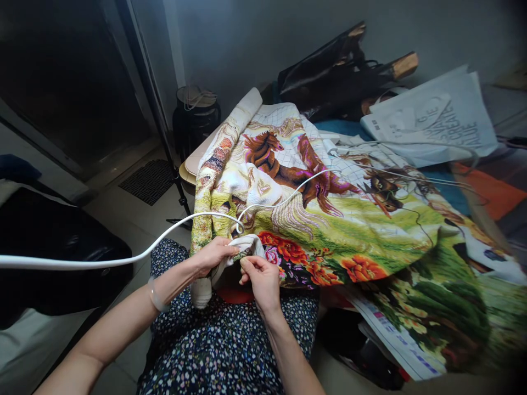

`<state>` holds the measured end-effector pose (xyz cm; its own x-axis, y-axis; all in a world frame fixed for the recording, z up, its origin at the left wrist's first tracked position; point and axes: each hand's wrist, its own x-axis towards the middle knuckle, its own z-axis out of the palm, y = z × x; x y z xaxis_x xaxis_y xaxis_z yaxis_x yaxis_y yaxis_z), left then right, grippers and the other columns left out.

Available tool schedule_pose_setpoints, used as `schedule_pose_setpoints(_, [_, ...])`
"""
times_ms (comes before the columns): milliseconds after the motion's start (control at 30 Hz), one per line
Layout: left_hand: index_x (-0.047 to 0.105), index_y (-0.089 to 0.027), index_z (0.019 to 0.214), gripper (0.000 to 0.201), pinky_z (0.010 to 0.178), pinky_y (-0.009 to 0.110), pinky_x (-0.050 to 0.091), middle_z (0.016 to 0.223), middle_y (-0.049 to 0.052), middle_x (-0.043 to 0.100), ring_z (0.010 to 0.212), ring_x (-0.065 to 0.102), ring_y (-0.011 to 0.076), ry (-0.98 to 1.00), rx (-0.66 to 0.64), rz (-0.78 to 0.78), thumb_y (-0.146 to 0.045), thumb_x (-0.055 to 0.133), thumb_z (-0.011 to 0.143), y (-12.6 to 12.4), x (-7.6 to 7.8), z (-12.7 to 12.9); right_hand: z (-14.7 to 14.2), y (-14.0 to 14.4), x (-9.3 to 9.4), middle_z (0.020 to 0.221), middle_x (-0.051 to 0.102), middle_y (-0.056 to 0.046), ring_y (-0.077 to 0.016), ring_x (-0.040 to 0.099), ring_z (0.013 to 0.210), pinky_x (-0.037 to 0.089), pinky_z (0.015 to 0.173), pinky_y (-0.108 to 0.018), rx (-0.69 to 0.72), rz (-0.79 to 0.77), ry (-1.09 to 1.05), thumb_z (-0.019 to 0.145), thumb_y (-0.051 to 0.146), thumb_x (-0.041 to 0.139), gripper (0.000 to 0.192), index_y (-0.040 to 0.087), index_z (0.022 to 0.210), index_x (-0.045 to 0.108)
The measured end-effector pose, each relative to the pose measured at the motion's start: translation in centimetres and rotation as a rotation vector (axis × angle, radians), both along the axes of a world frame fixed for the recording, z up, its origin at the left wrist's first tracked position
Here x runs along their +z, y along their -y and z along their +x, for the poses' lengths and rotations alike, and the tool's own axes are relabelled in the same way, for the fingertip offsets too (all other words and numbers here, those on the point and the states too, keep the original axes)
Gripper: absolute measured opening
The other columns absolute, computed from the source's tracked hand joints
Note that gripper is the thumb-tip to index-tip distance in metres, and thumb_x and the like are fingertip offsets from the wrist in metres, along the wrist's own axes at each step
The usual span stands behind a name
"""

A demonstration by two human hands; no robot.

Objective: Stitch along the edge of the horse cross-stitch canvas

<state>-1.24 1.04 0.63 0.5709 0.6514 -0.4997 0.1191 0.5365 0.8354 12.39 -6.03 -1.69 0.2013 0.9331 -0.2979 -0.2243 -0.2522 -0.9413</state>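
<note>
A large embroidered cloth (329,219) with brown horses, green hills and red flowers lies spread over a surface in front of me and droops onto my lap. My left hand (212,255) grips the folded white near edge of the cloth (247,244). My right hand (260,277) pinches the same edge just to the right, fingertips together at the stitched border; whether a needle sits between them is too small to tell. Both hands rest above my flowered dress (230,340).
A white cable (123,258) runs from the left edge across my left wrist and over the cloth. A printed chart (395,340) hangs below the cloth at right. Black bags (337,71) and a white tote (440,118) lie behind. A dark stand (195,118) is on the floor.
</note>
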Motion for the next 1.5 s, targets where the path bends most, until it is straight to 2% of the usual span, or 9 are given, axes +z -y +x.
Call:
schedule_pose_setpoints(100, [0.051, -0.007, 0.074, 0.041, 0.049, 0.02, 0.023, 0.063, 0.004, 0.049, 0.05, 0.039, 0.0064, 0.005, -0.001, -0.018, -0.043, 0.067, 0.065, 0.06, 0.15, -0.14, 0.24, 0.15, 0.14, 0.058, 0.052, -0.003, -0.0095, 0.048, 0.042, 0.04, 0.041, -0.021, 0.008, -0.005, 0.016, 0.067, 0.042, 0.069, 0.039, 0.005, 0.076, 0.06])
schedule_pose_setpoints(333, [0.047, -0.009, 0.07, 0.04, 0.047, 0.02, 0.019, 0.059, 0.001, 0.044, 0.048, 0.034, 0.005, -0.034, 0.007, -0.008, -0.043, 0.066, 0.062, 0.18, 0.57, 0.16, 0.63, 0.29, 0.25, 0.058, 0.052, -0.003, -0.0084, 0.046, 0.042, 0.035, 0.041, -0.019, 0.041, -0.016, 0.08, 0.07, 0.041, 0.066, 0.039, 0.004, 0.079, 0.06])
schedule_pose_setpoints(567, [0.049, -0.008, 0.07, 0.04, 0.048, 0.019, 0.02, 0.059, 0.001, 0.045, 0.048, 0.035, 0.0048, -0.027, 0.017, 0.019, -0.043, 0.065, 0.062, 0.36, 0.82, 0.36, 0.25, 0.05, 0.52, 0.058, 0.052, -0.003, -0.0093, 0.046, 0.042, 0.039, 0.041, -0.021, 0.004, -0.022, 0.051, 0.065, 0.044, 0.068, 0.042, 0.004, 0.076, 0.059])
schedule_pose_setpoints(867, [0.051, -0.007, 0.071, 0.038, 0.047, 0.019, 0.02, 0.06, 0.002, 0.048, 0.048, 0.036, 0.0048, -0.042, 0.014, 0.016, -0.041, 0.065, 0.063, 0.3, 0.67, 0.3, 0.99, 0.31, 0.38, 0.058, 0.051, -0.003, -0.0081, 0.045, 0.042, 0.035, 0.041, -0.019, 0.078, -0.007, 0.112, 0.071, 0.041, 0.065, 0.038, 0.004, 0.078, 0.06])
schedule_pose_setpoints(1100, [0.049, -0.008, 0.07, 0.038, 0.048, 0.019, 0.019, 0.059, 0.001, 0.045, 0.049, 0.035, 0.0046, -0.063, 0.017, 0.054, -0.042, 0.063, 0.064, 0.56, 0.7, 0.35, 0.63, 0.08, 0.95, 0.055, 0.051, -0.003, -0.008, 0.043, 0.039, 0.036, 0.039, -0.02, 0.053, -0.033, 0.096, 0.068, 0.041, 0.066, 0.037, 0.005, 0.074, 0.059])
schedule_pose_setpoints(1500, [0.049, -0.007, 0.072, 0.035, 0.05, 0.021, 0.02, 0.061, 0.002, 0.045, 0.051, 0.034, 0.0056, -0.055, -0.01, 0.094, -0.04, 0.06, 0.069, 0.46, 0.08, 0.15, 0.09, 0.03, 0.28, 0.058, 0.052, -0.003, -0.0084, 0.046, 0.041, 0.039, 0.041, -0.021, -0.003, -0.025, 0.019, 0.066, 0.042, 0.069, 0.04, 0.005, 0.075, 0.057])
